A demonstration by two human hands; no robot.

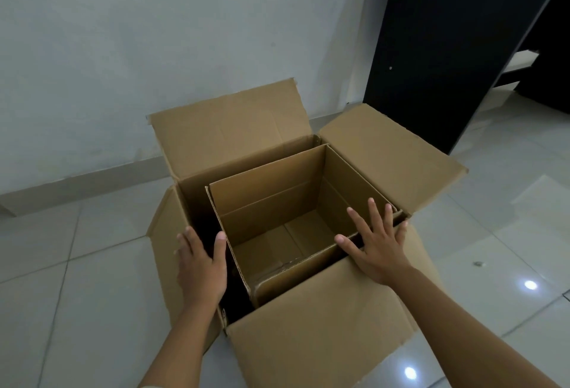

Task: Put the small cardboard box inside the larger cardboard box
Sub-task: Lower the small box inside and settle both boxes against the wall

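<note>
The small cardboard box [277,202] sits inside the larger cardboard box [385,156], open at the top and empty, with a dark gap along its left and near sides. The larger box stands on the tiled floor with all its flaps spread outward. My left hand [200,264] hovers over the left gap, fingers apart, thumb close to the small box's left rim. My right hand [376,242] is spread flat over the small box's near right corner, holding nothing.
A white wall [154,33] with a skirting board runs behind the boxes. A tall black panel [447,48] stands at the back right. Glossy white floor tiles [61,279] surround the boxes, with light reflections at the right.
</note>
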